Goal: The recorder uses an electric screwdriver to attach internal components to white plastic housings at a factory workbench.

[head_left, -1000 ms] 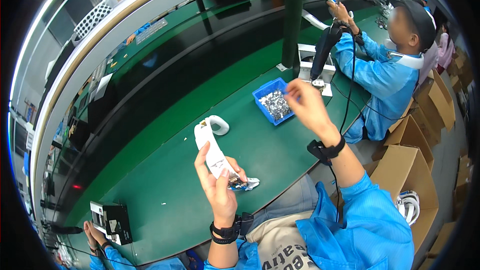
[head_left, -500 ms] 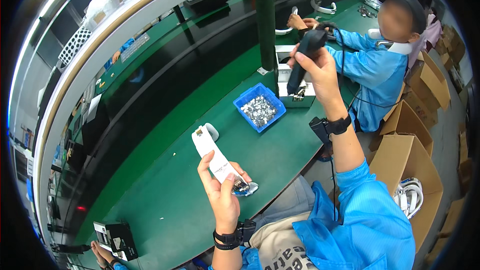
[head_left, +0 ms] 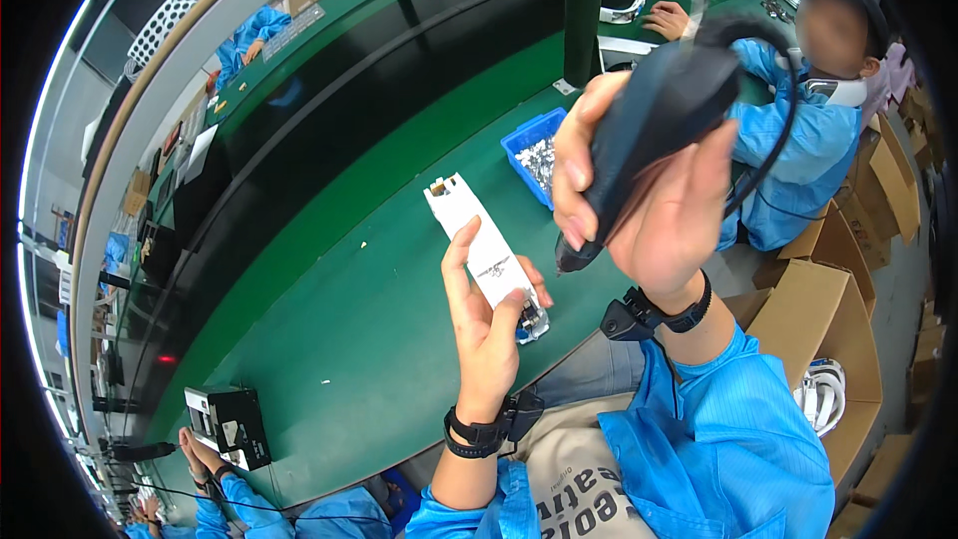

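Observation:
My left hand (head_left: 484, 339) is closed around a long white plastic housing (head_left: 481, 252), which tilts above the green bench. Small metal parts show in the open end of the housing near my thumb, and a brassy piece at its far end. In my right hand (head_left: 664, 200) is a black corded electric screwdriver (head_left: 664, 105), its narrow tip pointing down and left, apart from the housing. The screwdriver is close to the camera and slightly blurred. Behind it, a blue bin (head_left: 537, 150) of small shiny metal parts is partly hidden.
A co-worker (head_left: 798, 150) in blue sits at the right. At the lower left, another person's hands (head_left: 205, 454) are beside a black-and-white box (head_left: 230, 426). Cardboard boxes (head_left: 808, 324) stand right of my arm, one holding white cables. A green post (head_left: 582, 20) rises beyond the bin.
My right hand has brought the screwdriver nearer and lower, away from the metal-lined box beyond the bin. The left hand keeps its hold on the housing. The whole view has shifted.

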Tool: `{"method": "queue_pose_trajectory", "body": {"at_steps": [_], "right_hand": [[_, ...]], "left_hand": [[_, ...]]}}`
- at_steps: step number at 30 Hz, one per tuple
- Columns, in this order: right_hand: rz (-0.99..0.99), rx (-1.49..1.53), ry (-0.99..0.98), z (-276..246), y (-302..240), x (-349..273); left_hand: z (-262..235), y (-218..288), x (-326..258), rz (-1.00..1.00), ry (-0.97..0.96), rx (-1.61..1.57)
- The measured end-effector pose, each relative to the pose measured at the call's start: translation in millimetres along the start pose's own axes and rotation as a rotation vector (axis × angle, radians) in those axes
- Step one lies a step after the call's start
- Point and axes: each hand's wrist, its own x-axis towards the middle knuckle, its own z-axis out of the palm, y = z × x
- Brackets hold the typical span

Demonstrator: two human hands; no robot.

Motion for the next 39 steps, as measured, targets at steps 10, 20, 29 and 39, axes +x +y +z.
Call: {"method": "queue_pose_trajectory", "body": {"at_steps": [10,20,29,39], "right_hand": [[-0.188,0.239,-0.298,29,-2,24],[-0.319,0.141,-0.351,25,33,32],[-0.26,0.117,-0.285,20,38,26],[-0.19,0.092,-0.211,18,45,20]], "left_hand": [[5,-3,2,0.065,-0.012,0.066],[8,-6,2,0.041,0.032,0.003],[7,-11,2,0.055,0.039,0.039],[11,-9,3,0.064,0.073,0.094]]}}
